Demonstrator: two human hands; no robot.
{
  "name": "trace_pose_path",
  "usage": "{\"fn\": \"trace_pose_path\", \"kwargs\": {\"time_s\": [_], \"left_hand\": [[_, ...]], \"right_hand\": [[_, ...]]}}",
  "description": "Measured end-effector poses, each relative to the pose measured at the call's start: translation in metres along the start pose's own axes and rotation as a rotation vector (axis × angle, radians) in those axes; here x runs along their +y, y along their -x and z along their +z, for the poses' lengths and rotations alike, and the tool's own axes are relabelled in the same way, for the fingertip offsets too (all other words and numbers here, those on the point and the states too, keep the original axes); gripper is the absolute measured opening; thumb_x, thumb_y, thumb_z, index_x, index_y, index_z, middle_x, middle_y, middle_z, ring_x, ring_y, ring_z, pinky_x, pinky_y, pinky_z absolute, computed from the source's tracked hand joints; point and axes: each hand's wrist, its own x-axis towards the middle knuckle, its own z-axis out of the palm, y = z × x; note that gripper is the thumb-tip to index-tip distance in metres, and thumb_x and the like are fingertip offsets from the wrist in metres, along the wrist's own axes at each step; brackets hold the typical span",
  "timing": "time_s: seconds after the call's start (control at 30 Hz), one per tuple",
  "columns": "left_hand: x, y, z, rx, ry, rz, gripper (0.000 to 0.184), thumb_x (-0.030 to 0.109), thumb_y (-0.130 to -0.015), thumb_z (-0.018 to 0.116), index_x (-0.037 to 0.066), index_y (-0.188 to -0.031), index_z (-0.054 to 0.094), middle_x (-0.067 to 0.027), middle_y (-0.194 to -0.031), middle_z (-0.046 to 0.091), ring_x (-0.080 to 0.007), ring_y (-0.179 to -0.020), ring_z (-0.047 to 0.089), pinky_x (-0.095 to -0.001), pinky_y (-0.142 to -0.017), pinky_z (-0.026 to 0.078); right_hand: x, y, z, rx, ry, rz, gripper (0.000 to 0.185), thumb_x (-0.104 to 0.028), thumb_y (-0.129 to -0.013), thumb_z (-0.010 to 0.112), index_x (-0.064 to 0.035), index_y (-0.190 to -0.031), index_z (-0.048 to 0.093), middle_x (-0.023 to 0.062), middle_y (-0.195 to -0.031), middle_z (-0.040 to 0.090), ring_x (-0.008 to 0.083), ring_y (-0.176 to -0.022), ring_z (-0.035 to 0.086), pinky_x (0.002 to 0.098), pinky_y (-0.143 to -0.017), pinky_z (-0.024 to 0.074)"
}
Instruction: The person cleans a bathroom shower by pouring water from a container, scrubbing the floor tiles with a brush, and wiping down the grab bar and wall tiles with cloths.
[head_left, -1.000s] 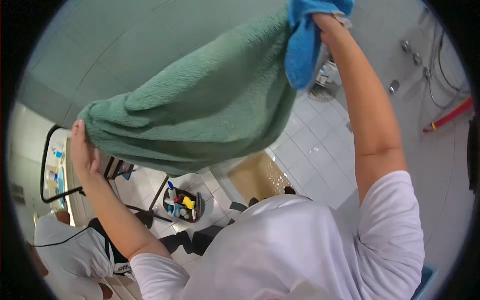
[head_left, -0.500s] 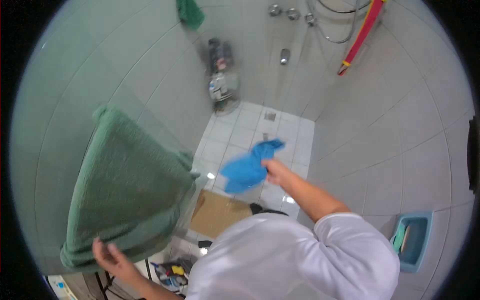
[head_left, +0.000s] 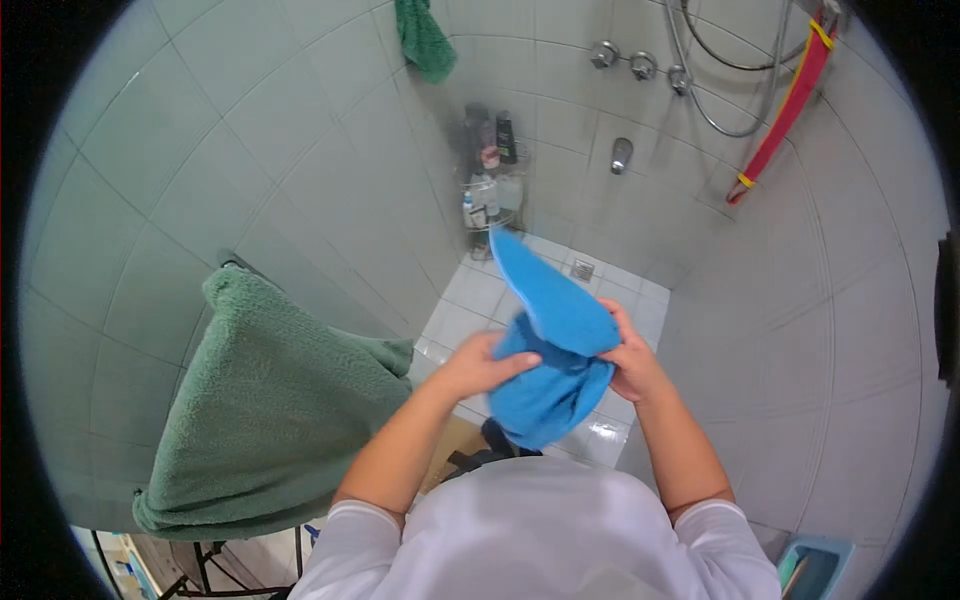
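Note:
A blue cloth point(head_left: 555, 320) is held up in front of my chest, over the tiled floor, partly folded with one pointed flap sticking up. My left hand point(head_left: 483, 366) grips its left side, thumb lying across the fabric. On the opposite edge, my right hand point(head_left: 632, 352) has its fingers closed round the cloth; some of those fingers are hidden behind it. A green towel point(head_left: 270, 410) hangs on the wall at my left, apart from both hands.
Bottles stand on a corner wire rack point(head_left: 492, 205). Shower taps point(head_left: 643, 66) and a hose are on the far wall. A red strip point(head_left: 790, 110) hangs at right. Below me lies a brown mat point(head_left: 452, 447); a blue basin point(head_left: 818, 565) sits lower right.
My left hand has left the area by the green towel and taken hold of the blue cloth. The cloth, earlier only in my right hand, is now between both hands. The view has shifted.

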Motion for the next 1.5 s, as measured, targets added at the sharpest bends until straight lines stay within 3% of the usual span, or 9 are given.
{"fn": "trace_pose_path", "kwargs": {"time_s": [0.27,0.37,0.67,0.73,1.13,1.23,1.37,1.47,1.5], "left_hand": [[-0.066,-0.078,-0.057,0.209,0.269,-0.412,0.032,0.022,-0.082,0.045,-0.001,-0.104,0.046,-0.0143,-0.096,0.054,-0.0225,-0.083,0.055,-0.0318,-0.072,0.044],[-0.073,-0.087,-0.043,0.202,-0.673,0.028,0.040,0.027,-0.082,0.044,-0.003,-0.108,0.041,-0.0207,-0.097,0.053,-0.0324,-0.090,0.051,-0.0351,-0.080,0.040],[0.022,-0.034,-0.101,-0.079,-0.743,0.120,0.049,0.031,-0.076,0.053,0.002,-0.112,0.040,-0.0218,-0.121,0.032,-0.0336,-0.106,0.040,-0.0363,-0.085,0.036],[0.047,-0.012,-0.121,0.154,-0.668,0.287,0.044,0.023,-0.072,0.060,0.003,-0.109,0.045,-0.0198,-0.120,0.035,-0.0303,-0.105,0.042,-0.0356,-0.084,0.037],[0.135,0.047,-0.112,1.146,-1.403,0.698,0.011,0.021,-0.073,0.057,0.011,-0.076,0.056,-0.0085,-0.082,0.051,-0.0246,-0.082,0.048,-0.0398,-0.071,0.041],[0.141,0.004,-0.126,0.912,-1.487,0.654,0.033,0.028,-0.071,0.061,0.014,-0.099,0.052,-0.0120,-0.100,0.049,-0.0270,-0.094,0.046,-0.0436,-0.081,0.037],[0.112,-0.071,-0.172,0.961,-1.417,0.585,0.026,0.009,-0.062,0.062,0.006,-0.087,0.057,-0.0184,-0.112,0.042,-0.0319,-0.102,0.041,-0.0401,-0.084,0.035],[0.099,-0.120,-0.209,1.416,-0.947,0.591,0.040,0.007,-0.069,0.056,0.003,-0.106,0.039,-0.0210,-0.124,0.025,-0.0340,-0.114,0.028,-0.0405,-0.093,0.023],[0.100,-0.137,-0.221,1.495,-0.861,0.575,0.046,0.008,-0.069,0.058,0.003,-0.109,0.036,-0.0219,-0.127,0.020,-0.0360,-0.116,0.024,-0.0399,-0.095,0.019]], "right_hand": [[0.107,-0.030,-0.095,0.741,0.060,0.309,0.031,-0.017,-0.078,0.049,-0.0132,-0.108,0.042,0.0027,-0.096,0.051,0.0159,-0.087,0.048,0.0351,-0.070,0.0399],[0.116,-0.070,-0.039,0.359,-0.043,0.424,0.029,-0.028,-0.082,0.045,-0.0110,-0.105,0.045,0.0053,-0.098,0.051,0.0195,-0.092,0.049,0.0340,-0.073,0.0412],[0.121,-0.242,0.009,-0.379,-0.658,0.248,0.065,-0.056,-0.079,0.032,-0.0068,-0.122,0.031,0.0134,-0.121,0.038,0.0278,-0.109,0.039,0.0412,-0.087,0.0359],[0.066,-0.261,0.049,0.056,-0.600,0.065,0.062,-0.056,-0.079,0.031,-0.0055,-0.114,0.040,0.0098,-0.107,0.049,0.0254,-0.095,0.049,0.0395,-0.083,0.0379],[-0.151,-0.543,0.294,-0.456,-0.198,-0.941,0.049,-0.019,-0.085,0.037,-0.0070,-0.128,0.017,0.0124,-0.127,0.028,0.0249,-0.113,0.034,0.0352,-0.094,0.0267],[-0.089,-0.537,0.404,0.124,0.990,-1.430,0.042,-0.038,-0.081,0.035,-0.0067,-0.104,0.049,0.0145,-0.113,0.046,0.0330,-0.114,0.029,0.0617,-0.087,0.0107],[-0.028,-0.473,0.425,-0.815,0.890,-1.993,0.023,-0.032,-0.071,0.050,-0.0172,-0.087,0.059,0.0057,-0.112,0.048,0.0280,-0.116,0.030,0.0537,-0.094,0.0101],[-0.059,-0.514,0.427,-1.338,0.709,-1.783,0.019,-0.029,-0.071,0.050,-0.0183,-0.085,0.060,0.0049,-0.116,0.045,0.0261,-0.117,0.030,0.0511,-0.094,0.0152],[-0.099,-0.530,0.432,-1.062,1.016,-2.031,0.021,-0.027,-0.074,0.047,-0.0196,-0.090,0.059,0.0041,-0.116,0.044,0.0239,-0.117,0.029,0.0494,-0.093,0.0203]]}}
